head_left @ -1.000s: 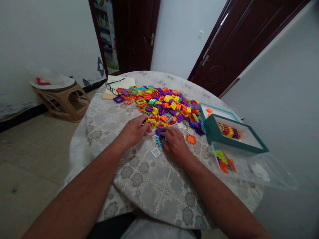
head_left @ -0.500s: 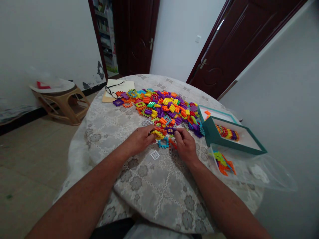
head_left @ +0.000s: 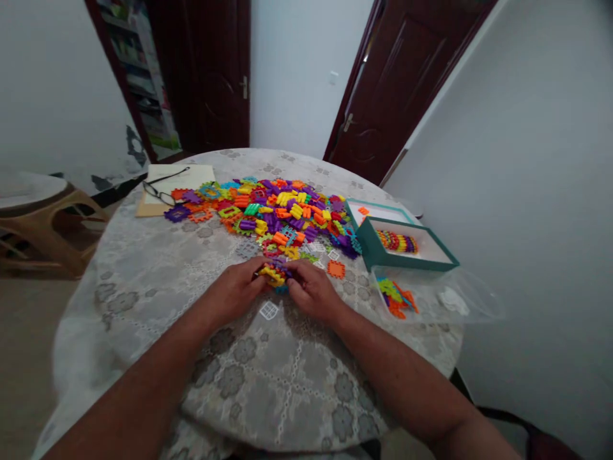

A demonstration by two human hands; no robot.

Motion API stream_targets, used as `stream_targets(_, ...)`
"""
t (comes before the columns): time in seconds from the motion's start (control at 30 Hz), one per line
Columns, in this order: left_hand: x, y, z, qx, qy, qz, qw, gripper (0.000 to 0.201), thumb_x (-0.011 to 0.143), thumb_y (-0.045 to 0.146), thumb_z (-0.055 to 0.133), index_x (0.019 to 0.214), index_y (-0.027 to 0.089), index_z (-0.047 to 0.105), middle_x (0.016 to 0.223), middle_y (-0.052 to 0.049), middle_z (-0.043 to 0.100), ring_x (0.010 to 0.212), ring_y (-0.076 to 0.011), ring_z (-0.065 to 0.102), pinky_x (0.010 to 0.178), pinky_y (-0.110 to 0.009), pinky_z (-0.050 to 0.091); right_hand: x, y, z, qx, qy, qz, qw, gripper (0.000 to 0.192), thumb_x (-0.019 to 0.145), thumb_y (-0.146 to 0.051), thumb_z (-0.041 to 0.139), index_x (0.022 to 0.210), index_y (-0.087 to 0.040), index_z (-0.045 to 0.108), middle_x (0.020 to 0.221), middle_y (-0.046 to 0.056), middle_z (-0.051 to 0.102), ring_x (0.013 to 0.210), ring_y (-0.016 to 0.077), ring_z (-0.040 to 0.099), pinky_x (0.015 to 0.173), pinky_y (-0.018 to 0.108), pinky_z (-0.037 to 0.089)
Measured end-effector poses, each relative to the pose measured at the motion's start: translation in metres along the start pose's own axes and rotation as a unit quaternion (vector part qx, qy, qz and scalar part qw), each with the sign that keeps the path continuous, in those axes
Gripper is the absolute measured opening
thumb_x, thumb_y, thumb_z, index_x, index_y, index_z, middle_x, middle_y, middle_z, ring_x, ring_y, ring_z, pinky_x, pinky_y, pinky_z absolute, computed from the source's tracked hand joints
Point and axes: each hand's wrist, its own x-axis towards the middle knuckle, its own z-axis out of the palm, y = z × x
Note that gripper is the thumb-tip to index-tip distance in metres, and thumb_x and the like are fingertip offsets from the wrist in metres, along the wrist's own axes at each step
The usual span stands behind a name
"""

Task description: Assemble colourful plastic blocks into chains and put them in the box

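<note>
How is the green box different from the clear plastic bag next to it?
The box is teal with stiff upright walls; the bag is see-through and lies limp and flat. The box holds a neat row of coloured blocks; the bag holds a small loose clump. The box sits farther from the person, the bag nearer. Both lie on the table, right of the hands, with blocks inside.

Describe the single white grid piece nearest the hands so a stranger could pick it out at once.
On the round table, look just in front of the left hand and right hand. The white grid piece lies there alone, flat on the cloth, pale and see-through beside the bright pile.
</note>
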Motion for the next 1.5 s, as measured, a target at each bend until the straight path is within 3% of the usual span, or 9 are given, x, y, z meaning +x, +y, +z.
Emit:
stream_targets(0.2, 0.003, -0.003, -0.003, 0.034, -0.017, 0.017, 0.999, 0.04, 0.095, 0.046, 0.051, 0.124, 0.026, 0.07, 0.117, -0.004, 0.079, 0.106, -0.0271, 0.073, 0.095, -0.036, 0.053, 0.002, -0.012, -0.006, -0.086, -0.046, -0.013, 0.995, 0.036, 0.097, -0.036, 0.068, 0.128, -0.019, 0.065, 0.11, 0.008, 0.071, 0.096, 0.0199, 0.064, 0.088, 0.033, 0.051)
stream_targets(0.37, 0.002, 0.008, -0.002, 0.022, -0.048, 0.035, 0.998, 0.043, 0.095, 0.049, 0.055, 0.128, 0.026, 0.07, 0.119, -0.006, 0.08, 0.104, -0.0283, 0.075, 0.093, -0.037, 0.056, 0.007, -0.017, -0.023, -0.146, -0.086, 0.022, 0.985, 0.018, 0.094, -0.034, 0.069, 0.107, -0.022, 0.067, 0.096, 0.002, 0.069, 0.084, 0.017, 0.059, 0.075, 0.028, 0.044)
stream_targets(0.6, 0.001, 0.01, -0.003, -0.018, -0.046, 0.002, 0.999, 0.058, 0.094, 0.064, 0.055, 0.136, 0.025, 0.066, 0.123, -0.009, 0.079, 0.1, -0.0288, 0.077, 0.087, -0.039, 0.061, 0.023, -0.016, -0.114, -0.22, 0.042, 0.086, 0.971, 0.016, 0.096, -0.032, 0.062, 0.106, -0.021, 0.068, 0.092, 0.004, 0.072, 0.074, 0.0161, 0.059, 0.07, 0.029, 0.043)
stream_targets(0.73, 0.001, 0.006, -0.003, 0.018, -0.031, 0.006, 0.999, 0.057, 0.094, 0.065, 0.052, 0.131, 0.025, 0.07, 0.117, -0.009, 0.081, 0.097, -0.0291, 0.077, 0.086, -0.038, 0.06, 0.03, 0.027, -0.195, -0.375, 0.123, 0.189, 0.899, 0.024, 0.097, -0.034, 0.059, 0.112, -0.019, 0.07, 0.097, 0.009, 0.076, 0.084, 0.0217, 0.066, 0.075, 0.031, 0.046)
stream_targets(0.9, 0.001, -0.002, 0.0, 0.029, -0.022, 0.017, 0.999, 0.053, 0.095, 0.064, 0.054, 0.129, 0.027, 0.072, 0.112, -0.007, 0.082, 0.093, -0.0284, 0.078, 0.085, -0.036, 0.06, 0.03, 0.095, -0.293, -0.519, 0.109, 0.395, 0.75, 0.045, 0.1, -0.045, 0.059, 0.125, -0.01, 0.07, 0.121, 0.024, 0.075, 0.11, 0.0309, 0.071, 0.089, 0.035, 0.05)
stream_targets(1.0, 0.002, -0.005, 0.001, 0.035, -0.025, 0.017, 0.999, 0.051, 0.094, 0.063, 0.054, 0.125, 0.028, 0.074, 0.113, -0.007, 0.082, 0.095, -0.0292, 0.078, 0.084, -0.036, 0.061, 0.025, 0.124, -0.33, -0.526, 0.089, 0.479, 0.697, 0.052, 0.1, -0.047, 0.06, 0.133, -0.007, 0.068, 0.129, 0.028, 0.072, 0.119, 0.0344, 0.07, 0.091, 0.036, 0.052)
stream_targets(1.13, 0.004, -0.004, 0.002, 0.046, -0.03, 0.008, 0.998, 0.049, 0.093, 0.063, 0.055, 0.122, 0.03, 0.075, 0.113, -0.006, 0.083, 0.096, -0.0305, 0.078, 0.083, -0.036, 0.061, 0.018, 0.148, -0.344, -0.519, 0.072, 0.507, 0.684, 0.049, 0.097, -0.039, 0.067, 0.13, -0.003, 0.071, 0.127, 0.031, 0.071, 0.119, 0.0342, 0.071, 0.093, 0.035, 0.053)
stream_targets(1.3, 0.006, -0.003, 0.004, 0.032, -0.027, -0.003, 0.999, 0.048, 0.09, 0.064, 0.057, 0.119, 0.031, 0.077, 0.109, -0.006, 0.083, 0.094, -0.032, 0.078, 0.084, -0.039, 0.062, 0.013, 0.168, -0.335, -0.516, 0.052, 0.504, 0.69, 0.045, 0.091, -0.03, 0.075, 0.128, -0.004, 0.074, 0.124, 0.029, 0.073, 0.116, 0.0289, 0.072, 0.093, 0.031, 0.052)
stream_targets(1.5, 0.003, -0.008, 0.006, 0.046, -0.027, 0.003, 0.999, 0.047, 0.091, 0.064, 0.057, 0.12, 0.032, 0.076, 0.116, -0.006, 0.082, 0.1, -0.033, 0.078, 0.088, -0.042, 0.062, 0.009, 0.17, -0.337, -0.52, 0.052, 0.475, 0.708, 0.039, 0.094, -0.025, 0.067, 0.125, -0.004, 0.075, 0.128, 0.027, 0.073, 0.12, 0.029, 0.069, 0.095, 0.029, 0.05)
